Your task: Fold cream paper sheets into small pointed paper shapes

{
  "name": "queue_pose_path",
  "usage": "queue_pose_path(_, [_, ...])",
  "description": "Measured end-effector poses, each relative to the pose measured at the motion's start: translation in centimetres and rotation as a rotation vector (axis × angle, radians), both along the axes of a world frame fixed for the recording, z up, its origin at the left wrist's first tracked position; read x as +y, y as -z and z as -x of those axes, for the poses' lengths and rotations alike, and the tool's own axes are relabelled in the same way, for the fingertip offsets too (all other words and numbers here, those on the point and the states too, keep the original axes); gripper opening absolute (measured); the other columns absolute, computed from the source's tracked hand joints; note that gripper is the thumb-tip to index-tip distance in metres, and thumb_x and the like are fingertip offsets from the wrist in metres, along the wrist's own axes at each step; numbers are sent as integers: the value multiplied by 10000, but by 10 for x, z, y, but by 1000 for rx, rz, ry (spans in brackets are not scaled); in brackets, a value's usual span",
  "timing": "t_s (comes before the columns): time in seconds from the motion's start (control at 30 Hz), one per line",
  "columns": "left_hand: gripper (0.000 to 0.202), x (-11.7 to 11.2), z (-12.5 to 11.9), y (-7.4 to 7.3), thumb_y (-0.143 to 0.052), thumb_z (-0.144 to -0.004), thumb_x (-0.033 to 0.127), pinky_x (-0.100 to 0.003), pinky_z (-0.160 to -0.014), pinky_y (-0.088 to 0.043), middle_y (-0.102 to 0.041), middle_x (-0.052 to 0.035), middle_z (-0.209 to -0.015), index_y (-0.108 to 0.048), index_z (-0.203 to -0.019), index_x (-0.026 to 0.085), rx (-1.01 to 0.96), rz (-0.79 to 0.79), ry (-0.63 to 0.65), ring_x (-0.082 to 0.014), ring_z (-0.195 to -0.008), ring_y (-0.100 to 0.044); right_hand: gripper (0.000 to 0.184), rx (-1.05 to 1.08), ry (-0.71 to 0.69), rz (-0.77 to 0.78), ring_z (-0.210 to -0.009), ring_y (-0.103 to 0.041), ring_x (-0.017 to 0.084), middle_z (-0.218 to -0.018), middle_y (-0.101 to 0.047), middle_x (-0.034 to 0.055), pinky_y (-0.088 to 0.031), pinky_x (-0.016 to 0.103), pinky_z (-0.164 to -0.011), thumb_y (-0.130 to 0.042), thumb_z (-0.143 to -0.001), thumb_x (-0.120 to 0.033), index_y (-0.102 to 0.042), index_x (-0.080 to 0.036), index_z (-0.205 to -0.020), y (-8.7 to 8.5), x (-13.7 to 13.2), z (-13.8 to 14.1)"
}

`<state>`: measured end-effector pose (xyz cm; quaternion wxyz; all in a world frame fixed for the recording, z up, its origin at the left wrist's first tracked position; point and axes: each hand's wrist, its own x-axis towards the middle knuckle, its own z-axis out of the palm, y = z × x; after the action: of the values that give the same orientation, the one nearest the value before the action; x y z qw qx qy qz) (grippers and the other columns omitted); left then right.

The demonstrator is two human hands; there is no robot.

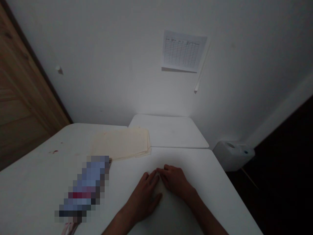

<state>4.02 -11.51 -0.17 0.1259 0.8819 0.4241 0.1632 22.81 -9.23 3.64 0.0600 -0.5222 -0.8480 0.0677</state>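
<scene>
Both my hands rest on the white table (132,176), their fingertips meeting or nearly so. My left hand (146,192) lies with its fingers stretched forward and the thumb apart, holding nothing I can see. Loosely bent, the fingers of my right hand (175,180) reach left to the left fingertips, with no object visible in them. To the left of my hands is an oblong thing (85,186), bluish with a red band, pixelated so that its kind cannot be made out. Beyond it lies a thin stack of cream sheets (121,142).
A separate white table panel (171,130) adjoins the wall. A printed chart (184,52) hangs there beside a thin white strip (202,68). On the right, a white plastic container (228,156) stands below table height. A wooden door (19,85) is at left.
</scene>
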Motion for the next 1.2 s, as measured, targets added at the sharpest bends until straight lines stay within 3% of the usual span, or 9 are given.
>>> queue_pose_path(0.27, [574,1,-1,10,-527,-874,337,-529,-1088,-336,-328,-125,-1519,-375,-1406,186,7,-29,-3,-341,-1332,-374,398,-79,33,-7,-877,-631,194,-1022,-627,52,-439,264,-685,-410,-965,-250,-442,-361,-1346,-1,-3,4])
queue_pose_path(0.47, [526,-5,0,16,-518,-876,377,-530,-1056,-374,-431,-143,-1454,-455,-1354,167,28,-76,-55,-360,-1297,-426,372,-62,44,3,-881,-635,199,-1025,-627,58,-442,280,-708,-392,-976,-312,-460,-344,-1341,-4,-5,5])
queue_pose_path(0.77, [515,-15,6,10,-474,-899,384,-532,-1062,-380,-475,-179,-1413,-514,-1319,88,90,-65,-90,-377,-1278,-447,371,-52,60,5,-879,-631,211,-1026,-626,58,-439,290,-706,-399,-963,-323,-482,-339,-1325,-2,-5,6])
queue_pose_path(1.03, [484,-27,17,12,-497,-884,360,-527,-1047,-412,-497,-138,-1406,-519,-1319,149,78,-65,-134,-365,-1254,-481,376,-60,66,0,-893,-625,218,-1030,-620,71,-440,291,-692,-396,-966,-338,-474,-335,-1334,-4,-6,8])
queue_pose_path(1.2, [477,-35,28,23,-522,-869,358,-482,-1001,-461,-527,-99,-1388,-508,-1316,193,64,-186,-150,-332,-1198,-542,359,-60,65,-14,-876,-629,215,-1010,-624,67,-436,289,-683,-381,-976,-344,-484,-335,-1319,-1,-6,7])
